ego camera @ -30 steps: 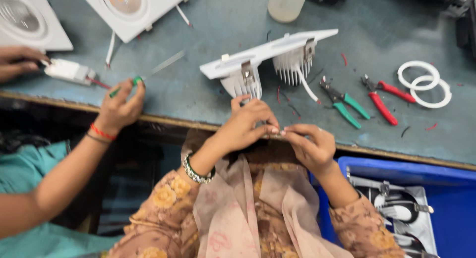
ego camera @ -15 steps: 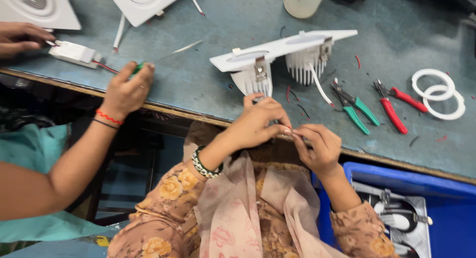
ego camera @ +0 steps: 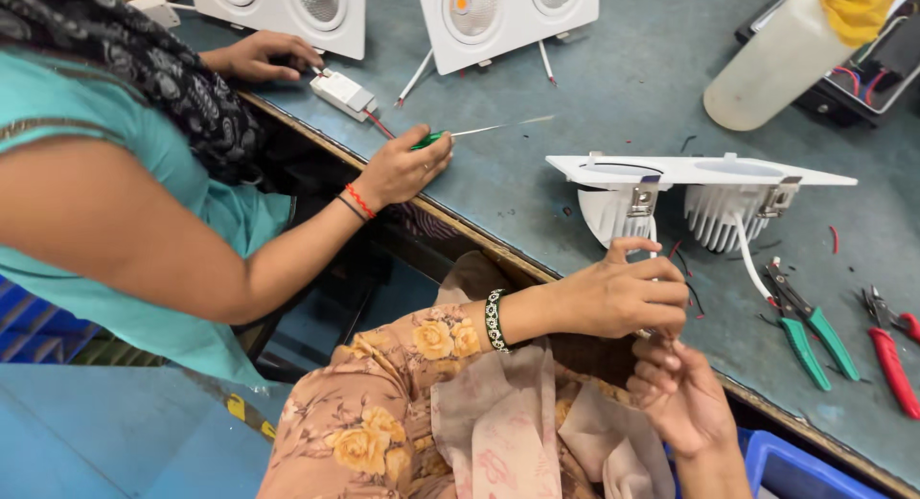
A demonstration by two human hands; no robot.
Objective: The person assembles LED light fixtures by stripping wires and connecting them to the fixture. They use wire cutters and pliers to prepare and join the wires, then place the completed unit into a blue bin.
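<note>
White twin downlight fixture lies face-down on the tabletop, its wire within reach. Left hand and right hand both pinch closed on the thin white wire near the edge.

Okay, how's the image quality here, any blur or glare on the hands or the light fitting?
Head view: even, soft light, faint shadows. The left hand and right hand are slightly soft, the white twin light fitting sharp. No strong glare; the co-worker's arm looms large at the frame edge.
</note>
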